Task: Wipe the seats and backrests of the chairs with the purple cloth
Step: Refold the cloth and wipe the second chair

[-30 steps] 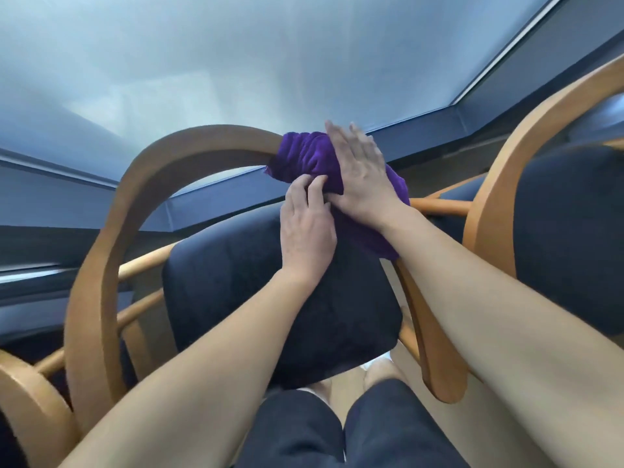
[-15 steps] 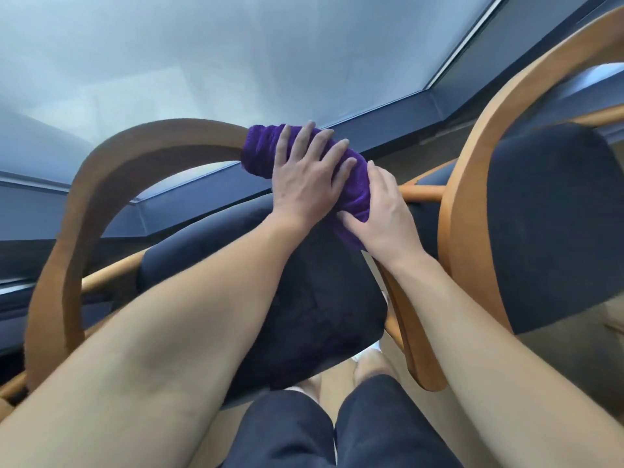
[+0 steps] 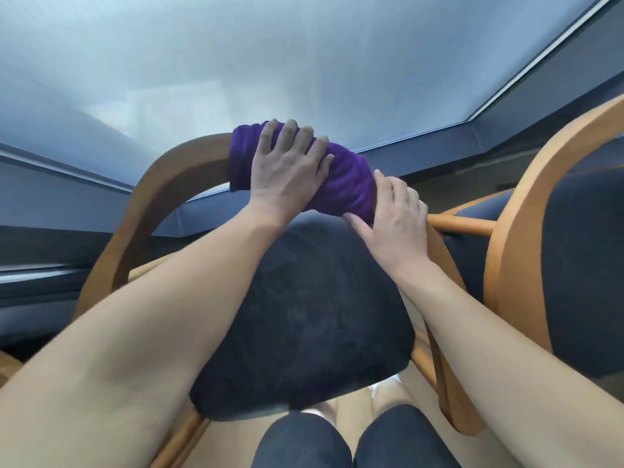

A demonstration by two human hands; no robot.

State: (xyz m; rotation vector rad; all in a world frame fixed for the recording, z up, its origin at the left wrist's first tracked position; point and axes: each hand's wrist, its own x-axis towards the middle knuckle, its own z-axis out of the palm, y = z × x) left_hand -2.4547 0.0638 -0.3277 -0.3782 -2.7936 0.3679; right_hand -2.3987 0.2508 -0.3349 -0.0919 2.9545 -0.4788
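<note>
A pale frosted pane (image 3: pixel 304 62) fills the far half of the view, edged below and on the right by a dark frame (image 3: pixel 506 136).

In the middle stands a chair (image 3: pixel 162 184) with a curved wooden rail that arches up from the left and runs right across the scene. Its dark padded cushion (image 3: pixel 304 315) sits below the arch, nearer the person. A second chair (image 3: pixel 516 265) of the same build stands just beside it on the right, its wooden arch and dark cushion (image 3: pixel 587 265) partly cut off by the edge of the view.

Two bare forearms reach from the near corners up to the arch. The left one crosses in front of the middle cushion. Between them, at the near edge, the person's knees in dark shorts (image 3: pixel 304 440) show above a tan floor (image 3: pixel 418 410).

The purple cloth (image 3: pixel 344 177) is wrapped over the top of the middle chair's rail, bunched along it and slanting down to the right.

The left hand (image 3: pixel 287 167) lies on the cloth's left half, with its fingers curled over the far side of the rail. The right hand (image 3: pixel 396 217) holds the cloth's lower right end, with its fingers bent over the top and its thumb (image 3: pixel 356 220) stretched along the underside.
</note>
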